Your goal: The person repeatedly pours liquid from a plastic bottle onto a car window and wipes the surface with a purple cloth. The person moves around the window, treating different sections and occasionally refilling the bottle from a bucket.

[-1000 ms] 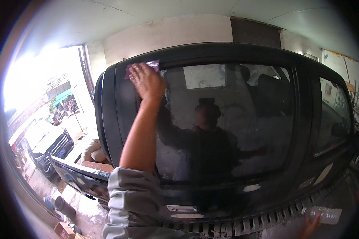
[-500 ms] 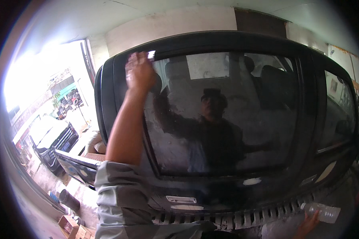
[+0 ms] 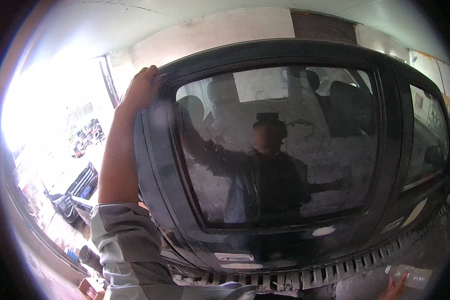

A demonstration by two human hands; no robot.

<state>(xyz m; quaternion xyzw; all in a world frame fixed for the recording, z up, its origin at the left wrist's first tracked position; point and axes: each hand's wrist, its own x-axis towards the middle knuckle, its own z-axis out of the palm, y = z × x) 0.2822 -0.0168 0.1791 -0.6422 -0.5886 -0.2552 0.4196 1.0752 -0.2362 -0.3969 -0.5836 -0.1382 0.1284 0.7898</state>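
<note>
My left hand (image 3: 142,90) presses against the upper left corner of a dark vehicle's cab (image 3: 220,55), beside the rear door's window frame. Its fingers are bent over the dark panel. The small white sheet seen under them a moment earlier is now mostly hidden by the hand. Low at the right, my right hand (image 3: 396,287) grips a clear plastic bottle (image 3: 418,277), tilted on its side with its neck to the left. The window glass (image 3: 285,165) reflects a person with a raised arm.
Pale patches (image 3: 324,231) and a door handle (image 3: 235,257) lie below the window. Under the vehicle runs a slotted floor strip (image 3: 305,279). Outside at the left stand another vehicle (image 3: 80,192) and a heap of tyres (image 3: 90,137). A dark bucket (image 3: 89,257) and cardboard box (image 3: 91,288) sit lower left.
My left hand has slid left along the top of the window frame to the cab's corner, its fingers now more bent. My right hand still holds the bottle, slightly lower in view.
</note>
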